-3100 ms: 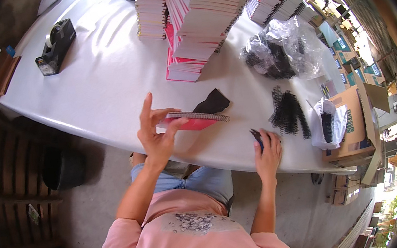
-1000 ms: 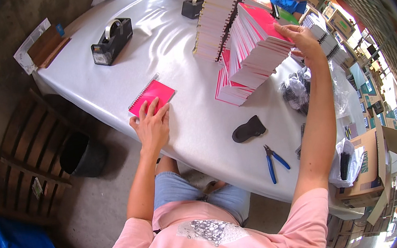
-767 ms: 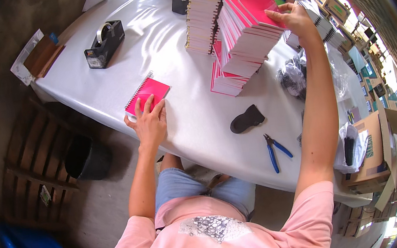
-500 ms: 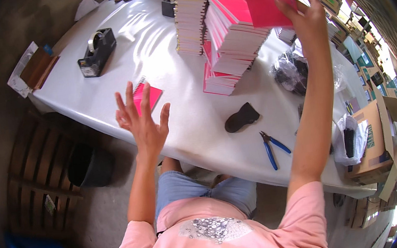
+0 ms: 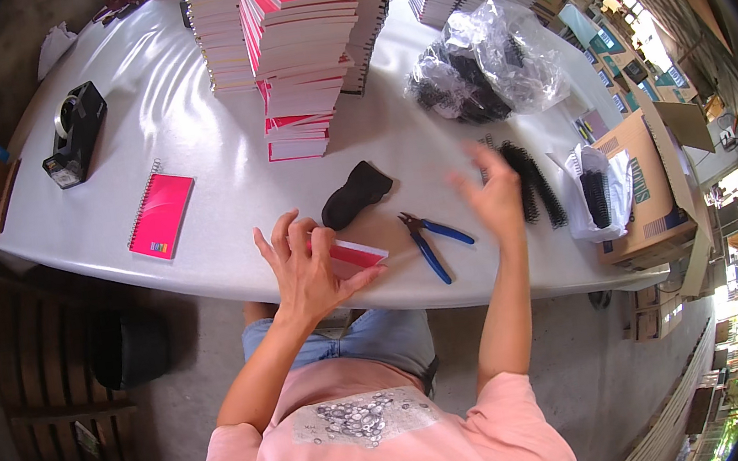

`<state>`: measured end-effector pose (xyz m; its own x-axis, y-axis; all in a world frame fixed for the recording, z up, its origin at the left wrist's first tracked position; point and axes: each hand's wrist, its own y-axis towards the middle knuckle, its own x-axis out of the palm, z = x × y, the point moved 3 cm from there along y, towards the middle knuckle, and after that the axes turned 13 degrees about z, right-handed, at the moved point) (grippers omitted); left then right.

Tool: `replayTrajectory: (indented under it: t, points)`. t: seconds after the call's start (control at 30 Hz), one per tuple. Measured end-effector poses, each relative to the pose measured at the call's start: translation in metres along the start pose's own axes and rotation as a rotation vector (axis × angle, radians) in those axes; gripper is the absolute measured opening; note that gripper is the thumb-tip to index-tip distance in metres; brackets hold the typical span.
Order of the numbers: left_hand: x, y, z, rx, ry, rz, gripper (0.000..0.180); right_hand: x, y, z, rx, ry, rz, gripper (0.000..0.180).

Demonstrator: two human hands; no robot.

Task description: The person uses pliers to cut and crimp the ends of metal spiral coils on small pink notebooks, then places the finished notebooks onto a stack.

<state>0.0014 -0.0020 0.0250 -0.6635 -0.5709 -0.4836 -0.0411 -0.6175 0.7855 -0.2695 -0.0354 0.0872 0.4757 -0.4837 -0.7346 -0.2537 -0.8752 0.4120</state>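
Note:
My left hand [image 5: 300, 271] grips a small pink notebook [image 5: 355, 253] near the table's front edge, its fingers over the top and thumb at the near side. My right hand [image 5: 497, 192] hovers beside loose black spiral binding coils [image 5: 536, 182], fingers apart and slightly blurred, nothing seen in them. Between the hands lie blue-handled cutting pliers [image 5: 431, 246], jaws pointing away from me. A dark, rounded black object [image 5: 356, 194] rests just beyond the held notebook. Another pink spiral-bound notebook [image 5: 162, 214] lies flat on the left.
Tall stacks of pink-covered notebooks [image 5: 303, 50] stand at the back of the white table [image 5: 223, 165]. A black tape dispenser [image 5: 76, 137] sits at left. Clear plastic bags with black coils [image 5: 487, 68] lie at back right, and an open cardboard box [image 5: 649, 187] stands at the right edge.
The pink notebook raised in my right hand is gone from it; my left hand now grips one. My right hand came down toward the coils. The view turned right.

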Motion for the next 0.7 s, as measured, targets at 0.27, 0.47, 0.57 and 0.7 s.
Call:
replayTrajectory:
  t: [0.27,0.47,0.57,0.7]
  points:
    - [0.013,0.008,0.007,-0.054,-0.061,0.19,0.056,0.0,0.035,0.12,0.311,-0.65,0.017,0.073]
    - [0.004,0.011,0.01,0.028,-0.016,0.185,0.048,-0.049,0.049,0.14,0.023,-0.499,0.133,0.054]
    - [0.009,0.018,0.011,-0.008,-0.037,0.132,0.046,-0.055,0.05,0.159,0.069,-0.598,0.023,0.056]
    - [0.008,0.011,0.004,0.001,0.03,0.171,0.046,-0.049,0.046,0.099,0.025,-0.832,-0.049,0.073]
